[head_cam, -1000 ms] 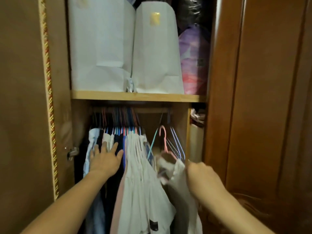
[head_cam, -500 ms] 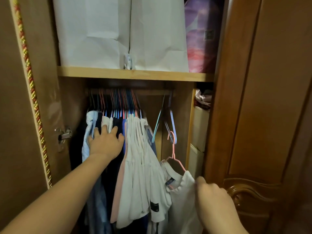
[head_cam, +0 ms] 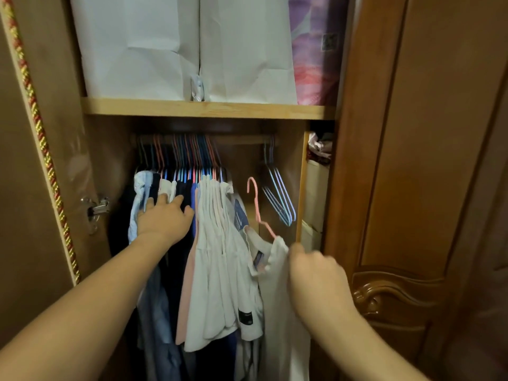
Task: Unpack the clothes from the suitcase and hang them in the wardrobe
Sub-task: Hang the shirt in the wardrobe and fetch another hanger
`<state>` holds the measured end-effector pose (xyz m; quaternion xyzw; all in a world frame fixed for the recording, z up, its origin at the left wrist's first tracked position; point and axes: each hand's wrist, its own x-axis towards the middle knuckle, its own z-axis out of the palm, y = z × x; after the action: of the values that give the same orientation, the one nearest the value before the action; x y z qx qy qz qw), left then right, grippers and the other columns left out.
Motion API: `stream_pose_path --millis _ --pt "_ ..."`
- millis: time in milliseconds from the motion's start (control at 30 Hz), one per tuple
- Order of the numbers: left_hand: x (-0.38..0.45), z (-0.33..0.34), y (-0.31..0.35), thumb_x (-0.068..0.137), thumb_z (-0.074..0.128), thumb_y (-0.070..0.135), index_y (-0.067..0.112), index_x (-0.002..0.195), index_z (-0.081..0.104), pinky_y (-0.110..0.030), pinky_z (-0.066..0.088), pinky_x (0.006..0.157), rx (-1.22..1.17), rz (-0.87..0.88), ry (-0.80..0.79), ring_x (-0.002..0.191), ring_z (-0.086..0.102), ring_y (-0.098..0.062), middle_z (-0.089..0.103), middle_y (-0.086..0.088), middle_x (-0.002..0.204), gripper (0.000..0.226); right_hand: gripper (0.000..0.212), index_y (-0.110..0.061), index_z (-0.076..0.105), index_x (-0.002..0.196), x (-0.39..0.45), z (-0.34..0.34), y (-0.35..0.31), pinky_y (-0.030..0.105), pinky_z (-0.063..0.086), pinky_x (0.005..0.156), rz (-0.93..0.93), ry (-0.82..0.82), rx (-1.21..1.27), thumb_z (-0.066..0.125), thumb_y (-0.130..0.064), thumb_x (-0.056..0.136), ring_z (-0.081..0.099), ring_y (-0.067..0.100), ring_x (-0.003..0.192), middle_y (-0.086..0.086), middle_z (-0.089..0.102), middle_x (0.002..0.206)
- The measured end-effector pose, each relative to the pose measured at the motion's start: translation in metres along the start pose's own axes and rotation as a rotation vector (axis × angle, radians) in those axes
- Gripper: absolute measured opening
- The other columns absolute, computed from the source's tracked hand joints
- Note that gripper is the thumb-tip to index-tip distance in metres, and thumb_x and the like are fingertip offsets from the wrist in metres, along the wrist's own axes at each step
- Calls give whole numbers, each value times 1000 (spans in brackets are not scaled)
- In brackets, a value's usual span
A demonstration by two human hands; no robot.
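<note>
Wooden wardrobe, rail's left end crammed with hung clothes; left hand flat against them, right hand pinching white shirt on pink hanger below rail, beside empty blue hangers.

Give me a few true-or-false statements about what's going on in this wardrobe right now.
1. The pink hanger hangs on the rail. False: its hook is below the rail, in the air.
2. The left hand presses against the hung clothes. True.
3. The right hand is empty. False: it grips the white shirt on the pink hanger.
4. Empty blue hangers hang at the rail's right end. True.
5. The shelf holds white bags. True.
</note>
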<state>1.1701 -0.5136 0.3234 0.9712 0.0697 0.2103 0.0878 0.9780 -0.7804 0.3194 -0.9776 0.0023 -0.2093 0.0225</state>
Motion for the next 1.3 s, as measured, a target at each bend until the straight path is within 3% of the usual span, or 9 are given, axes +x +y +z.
stream_pose_path --millis 167,233,367,600,900,1033,1133,1233,1300 --pt "4 -14 -3 99 34 55 30 155 38 -46 39 111 -27 21 -58 139 40 -34 36 -8 159 61 16 -12 56 114 62 -11 21 28 36 58 104 259 -5 49 -17 101 67 23 82 4 66 97" --pt "5 -19 -3 100 34 57 32 155 38 -44 40 109 -5 34 -75 140 41 -31 33 -6 160 61 20 -12 55 119 74 -1 13 26 40 56 62 233 -46 51 -16 101 65 20 74 2 67 93" --pt "6 -27 -6 101 30 62 35 157 32 -42 40 108 47 59 -127 143 39 -28 27 -3 164 62 21 -10 54 119 111 31 2 32 53 66 22 166 -34 51 -7 98 70 25 86 6 70 99" --pt "20 -34 -15 97 34 69 41 156 31 -40 39 112 81 96 -195 143 40 -25 28 -1 163 65 23 -8 55 120 195 29 -22 38 54 76 72 266 189 50 -5 98 68 31 95 10 69 105" --pt "20 -32 -16 97 32 69 44 155 31 -39 43 107 94 100 -186 140 43 -23 28 3 162 63 29 -2 48 127 243 56 -63 42 50 89 6 105 227 49 -4 98 61 36 113 17 62 125" --pt "18 -32 -16 98 32 68 44 155 29 -39 43 107 91 106 -185 141 43 -23 28 4 162 63 24 -4 52 122 260 49 -68 43 51 90 31 104 316 51 -15 101 61 37 113 17 63 124" --pt "19 -33 -18 98 32 68 44 156 28 -39 42 109 88 111 -190 142 41 -22 27 4 163 63 33 -5 49 130 256 61 -71 44 49 94 22 -32 386 48 -17 99 58 40 117 19 59 130" --pt "18 -33 -19 99 32 67 44 156 28 -39 42 108 85 108 -185 142 41 -22 27 5 162 62 50 -22 37 147 234 92 -72 44 46 102 -57 -187 645 44 -24 98 55 38 120 14 53 138" --pt "16 -33 -18 99 32 67 45 156 27 -39 43 107 84 110 -175 142 40 -23 28 5 162 62 54 -40 33 147 224 112 -67 48 48 103 -58 -159 810 44 -25 97 58 33 117 8 58 133"
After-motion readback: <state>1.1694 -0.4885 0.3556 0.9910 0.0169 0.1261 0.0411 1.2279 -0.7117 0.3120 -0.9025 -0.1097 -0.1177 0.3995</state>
